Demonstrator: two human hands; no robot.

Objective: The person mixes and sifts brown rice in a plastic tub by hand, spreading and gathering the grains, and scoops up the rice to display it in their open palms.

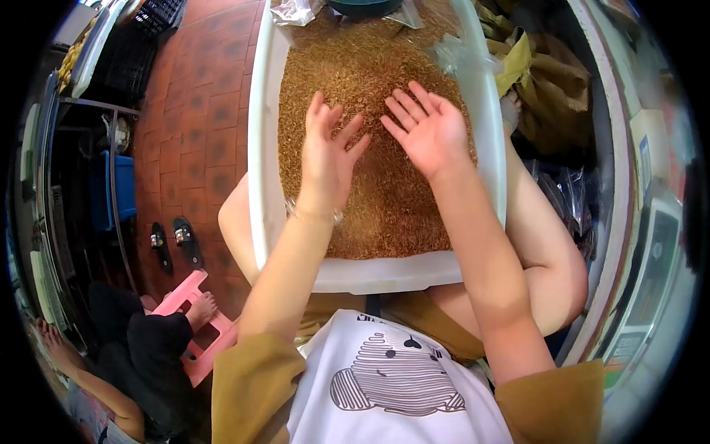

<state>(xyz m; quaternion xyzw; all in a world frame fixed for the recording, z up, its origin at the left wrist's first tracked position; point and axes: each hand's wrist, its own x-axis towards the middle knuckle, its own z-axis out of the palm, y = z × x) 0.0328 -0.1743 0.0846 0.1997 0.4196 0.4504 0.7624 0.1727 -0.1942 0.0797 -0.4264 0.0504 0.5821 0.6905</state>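
Loose brown grain-like material [384, 214] fills a long white tray [392, 275] in front of me. Over its left part is my left hand [330, 152], palm turned up and inward, fingers apart and slightly curled, holding nothing. A bracelet [314, 214] circles that wrist. To the right, my right hand [429, 129] is also above the material, palm up with fingers spread and nothing in it. The two hands do not touch. Whether either hand touches the material beneath cannot be made out.
A dark green bowl [364, 6] and clear plastic bags [296, 11] lie at the tray's far end. Sacks [555, 81] are at the right. A pink stool [194, 325], slippers [183, 235] and another person's foot [201, 311] are at the lower left.
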